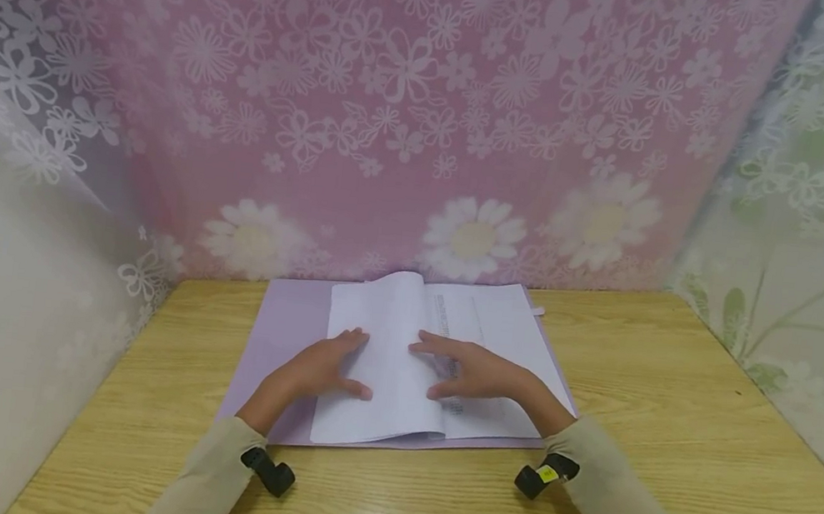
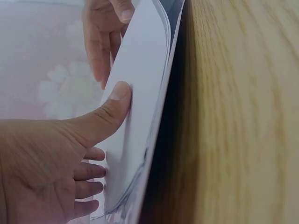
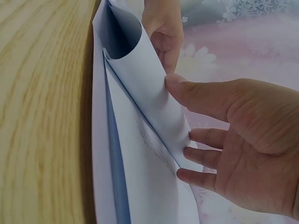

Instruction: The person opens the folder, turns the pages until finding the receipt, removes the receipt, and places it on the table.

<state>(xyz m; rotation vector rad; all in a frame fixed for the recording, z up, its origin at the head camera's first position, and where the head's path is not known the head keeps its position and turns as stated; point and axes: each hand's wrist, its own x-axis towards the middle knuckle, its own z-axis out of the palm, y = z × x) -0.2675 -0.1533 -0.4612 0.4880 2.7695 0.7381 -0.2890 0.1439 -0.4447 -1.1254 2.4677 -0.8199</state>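
Observation:
A lilac folder (image 1: 289, 311) lies opened flat on the wooden table, with white paper sheets (image 1: 376, 308) in it. The sheets on the left bulge into a rounded fold near the middle. On the right lies a page with printed text (image 1: 505, 334). My left hand (image 1: 321, 365) rests its spread fingers and thumb on the left sheets. With fingers extended, my right hand (image 1: 479, 370) touches the curved fold; its thumb and fingertips meet the paper in the right wrist view. Neither hand pinches a sheet.
The wooden table (image 1: 670, 385) extends around the folder. A pink flowered curtain (image 1: 392, 163) stands right behind the folder, with pale flowered cloth (image 1: 817, 274) at the right side. Each sleeve carries a black wrist camera (image 1: 269, 471).

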